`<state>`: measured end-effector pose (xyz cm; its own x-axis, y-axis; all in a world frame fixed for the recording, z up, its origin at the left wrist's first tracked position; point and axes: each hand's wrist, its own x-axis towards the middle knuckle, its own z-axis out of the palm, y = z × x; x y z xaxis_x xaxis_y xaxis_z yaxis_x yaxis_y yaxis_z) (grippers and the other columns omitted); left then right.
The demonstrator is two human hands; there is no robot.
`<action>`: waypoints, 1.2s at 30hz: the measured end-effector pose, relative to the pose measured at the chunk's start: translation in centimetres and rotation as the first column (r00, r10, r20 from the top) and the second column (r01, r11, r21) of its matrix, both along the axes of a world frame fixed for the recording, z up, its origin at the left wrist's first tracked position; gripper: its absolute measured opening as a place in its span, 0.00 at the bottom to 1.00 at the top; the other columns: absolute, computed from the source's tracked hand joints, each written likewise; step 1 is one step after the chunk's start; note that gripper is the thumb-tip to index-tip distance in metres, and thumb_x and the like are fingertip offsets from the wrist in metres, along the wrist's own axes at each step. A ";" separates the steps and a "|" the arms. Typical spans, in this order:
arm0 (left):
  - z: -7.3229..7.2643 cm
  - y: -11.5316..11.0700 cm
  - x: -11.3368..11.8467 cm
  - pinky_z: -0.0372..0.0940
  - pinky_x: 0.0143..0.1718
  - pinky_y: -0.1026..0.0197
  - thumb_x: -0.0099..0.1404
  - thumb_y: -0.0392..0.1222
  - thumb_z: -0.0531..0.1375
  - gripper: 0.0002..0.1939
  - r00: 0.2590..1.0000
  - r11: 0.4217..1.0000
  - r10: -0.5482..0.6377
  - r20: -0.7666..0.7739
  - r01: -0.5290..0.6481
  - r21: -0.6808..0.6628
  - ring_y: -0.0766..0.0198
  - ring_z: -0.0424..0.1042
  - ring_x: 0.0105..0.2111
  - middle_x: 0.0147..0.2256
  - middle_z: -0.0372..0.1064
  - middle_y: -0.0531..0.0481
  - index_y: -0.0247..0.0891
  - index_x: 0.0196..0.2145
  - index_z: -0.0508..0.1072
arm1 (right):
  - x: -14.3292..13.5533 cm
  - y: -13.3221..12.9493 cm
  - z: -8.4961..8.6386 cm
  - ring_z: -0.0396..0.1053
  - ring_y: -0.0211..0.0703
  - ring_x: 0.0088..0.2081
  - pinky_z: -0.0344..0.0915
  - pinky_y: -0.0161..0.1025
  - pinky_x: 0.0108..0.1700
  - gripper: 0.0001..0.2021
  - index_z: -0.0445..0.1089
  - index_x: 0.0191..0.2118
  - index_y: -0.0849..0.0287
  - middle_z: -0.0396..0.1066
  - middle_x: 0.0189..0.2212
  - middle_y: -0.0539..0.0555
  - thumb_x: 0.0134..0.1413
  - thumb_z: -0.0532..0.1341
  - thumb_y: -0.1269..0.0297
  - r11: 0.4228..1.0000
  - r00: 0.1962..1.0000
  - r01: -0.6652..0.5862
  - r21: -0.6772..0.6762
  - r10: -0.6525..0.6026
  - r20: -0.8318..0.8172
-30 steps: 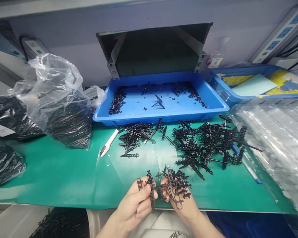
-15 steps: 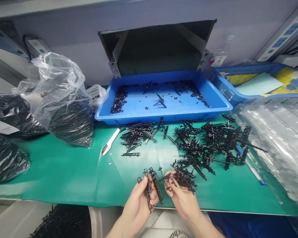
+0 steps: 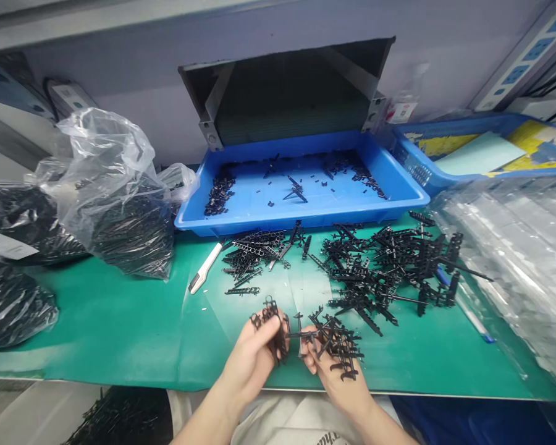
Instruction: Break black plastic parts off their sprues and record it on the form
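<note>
Near the front edge of the green mat, my left hand is closed around black plastic strips with small rings, its thumb pressed across them. To its right, my right hand grips a bunch of branching black plastic parts, which covers most of its fingers. A thin bar with crosspieces bridges the gap between both hands; which hand bears it I cannot tell. Beyond them lie a small pile of ringed black strips and a larger tangled heap of black plastic parts.
A blue tray with small black pieces stands at the back. A white-handled cutter lies left of the small pile. Filled plastic bags stand left; a pen, clear trays and a blue basket are right.
The strips in my left hand are gathered closer together under the thumb. In my right hand the bunch has turned, its branches now hanging over the wrist side. The view has shifted slightly.
</note>
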<state>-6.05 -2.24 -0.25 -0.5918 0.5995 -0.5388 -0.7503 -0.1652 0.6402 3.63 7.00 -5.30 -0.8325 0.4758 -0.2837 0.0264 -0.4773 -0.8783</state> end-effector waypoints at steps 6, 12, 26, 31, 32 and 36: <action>1.8 3.9 -6.4 0.53 0.20 0.67 0.49 0.47 0.59 0.13 0.818 0.979 -0.077 -0.570 -0.045 -0.197 0.71 0.54 0.17 0.16 0.50 0.59 0.37 0.23 0.59 | -0.3 0.6 1.4 0.50 0.31 0.18 0.47 0.31 0.19 0.12 0.69 0.29 0.58 0.59 0.20 0.49 0.44 0.65 0.54 0.912 0.968 -0.004 -0.410 -0.099 -0.230; 2.5 8.7 -10.4 0.45 0.20 0.66 0.44 0.44 0.63 0.14 0.568 0.876 -0.304 -0.765 -0.148 -0.458 0.71 0.51 0.15 0.12 0.53 0.58 0.35 0.17 0.62 | 0.2 0.1 0.3 0.55 0.36 0.24 0.55 0.36 0.30 0.12 0.71 0.32 0.58 0.61 0.21 0.50 0.44 0.65 0.55 0.924 0.966 0.010 -0.383 -0.108 -0.235; 4.0 0.1 -3.7 0.40 0.14 0.68 0.51 0.48 0.61 0.17 0.801 0.935 -0.239 -0.549 0.037 -0.352 0.76 0.43 0.11 0.10 0.42 0.61 0.35 0.18 0.60 | -0.8 0.4 1.9 0.57 0.37 0.24 0.59 0.35 0.28 0.14 0.70 0.28 0.55 0.64 0.24 0.51 0.42 0.64 0.48 0.941 0.967 0.189 -0.280 -0.228 -0.113; 2.1 -1.5 0.1 0.38 0.13 0.70 0.46 0.54 0.64 0.21 0.926 0.966 -0.184 -0.330 0.109 -0.233 0.77 0.40 0.10 0.09 0.40 0.62 0.35 0.17 0.60 | -0.2 0.6 0.5 0.60 0.43 0.27 0.60 0.38 0.31 0.15 0.70 0.26 0.55 0.63 0.20 0.51 0.37 0.65 0.49 0.994 0.998 0.035 -0.101 -0.040 -0.049; 1.8 -1.5 0.6 0.38 0.13 0.70 0.46 0.54 0.65 0.21 0.933 0.971 -0.163 -0.321 0.094 -0.220 0.77 0.41 0.10 0.09 0.40 0.62 0.35 0.17 0.60 | 0.1 0.7 0.2 0.60 0.43 0.26 0.60 0.38 0.30 0.14 0.69 0.23 0.56 0.63 0.20 0.51 0.36 0.67 0.51 0.997 0.999 0.015 -0.081 -0.018 -0.043; 0.7 -1.4 1.0 0.41 0.14 0.70 0.46 0.53 0.65 0.20 0.944 0.978 -0.166 -0.284 0.120 -0.173 0.76 0.45 0.11 0.09 0.45 0.60 0.34 0.19 0.63 | 0.7 0.7 0.3 0.58 0.40 0.23 0.56 0.37 0.26 0.19 0.64 0.17 0.59 0.62 0.18 0.51 0.44 0.61 0.48 0.993 0.995 -0.098 -0.060 0.096 -0.025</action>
<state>-5.00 -3.64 0.47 -0.6518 0.6152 -0.4434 -0.5320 0.0457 0.8455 4.30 7.73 -5.05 -0.8804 0.3749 -0.2905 0.0560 -0.5260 -0.8486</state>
